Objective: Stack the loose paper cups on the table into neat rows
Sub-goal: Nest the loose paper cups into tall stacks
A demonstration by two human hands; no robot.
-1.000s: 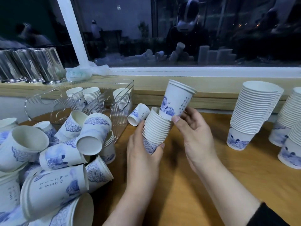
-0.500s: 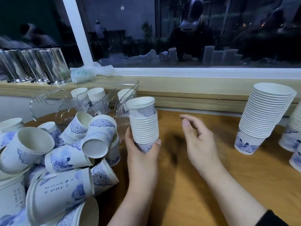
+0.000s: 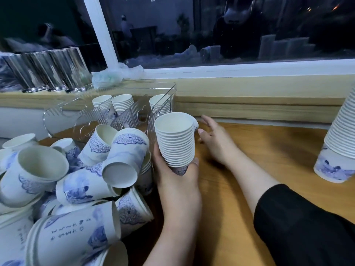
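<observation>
My left hand (image 3: 175,175) grips the bottom of an upright nested stack of white paper cups (image 3: 174,143) with blue prints, held just above the wooden table (image 3: 269,150). My right hand (image 3: 215,140) reaches forward just right of the stack, fingers stretched out and holding nothing. Beside its thumb, a small part of one loose cup (image 3: 196,124) shows behind the stack. A jumbled pile of loose cups (image 3: 86,179) lies on its sides at the left.
A tall finished cup stack (image 3: 340,143) stands at the right edge. A clear plastic organiser (image 3: 162,100) holding short cup stacks sits behind the pile. Shiny metal canisters (image 3: 48,70) and a crumpled plastic bag (image 3: 115,73) rest on the window ledge.
My right hand set its single cup onto the stack, let go, and has moved forward toward the wall. The stack in my left hand now stands upright.
</observation>
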